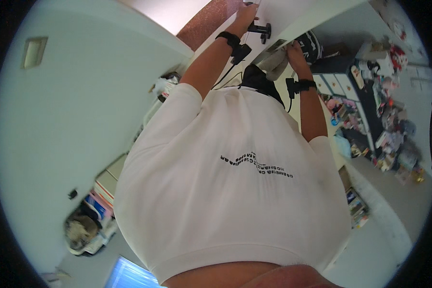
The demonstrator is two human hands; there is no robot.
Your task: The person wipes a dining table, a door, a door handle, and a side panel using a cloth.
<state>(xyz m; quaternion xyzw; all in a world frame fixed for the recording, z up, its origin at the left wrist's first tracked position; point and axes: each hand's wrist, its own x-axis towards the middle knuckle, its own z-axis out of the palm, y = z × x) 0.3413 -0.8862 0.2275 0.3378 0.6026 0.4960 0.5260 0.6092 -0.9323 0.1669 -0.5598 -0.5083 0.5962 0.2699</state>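
My left hand (247,17) is at the face of a white door (284,16), by the end of its black lever handle (261,28). A small dark thing shows at its fingertips, too small to name. Lower on the picture's right, my right hand (297,57) is beside the door's edge with its metal latch plate (276,45). A soft-looking grey item (276,64) lies right against or below its fingers; whether I grip it is unclear. Both wrists wear black straps with small boxes and cables.
A black item with white markings (309,46) is behind my right hand. At right stands a dark-topped cabinet with white drawers (333,84), crowded with small goods (392,118). A pale wall (64,115) bears a switch plate (35,52). Boxes (106,187) and a filled bin (86,230) stand at left.
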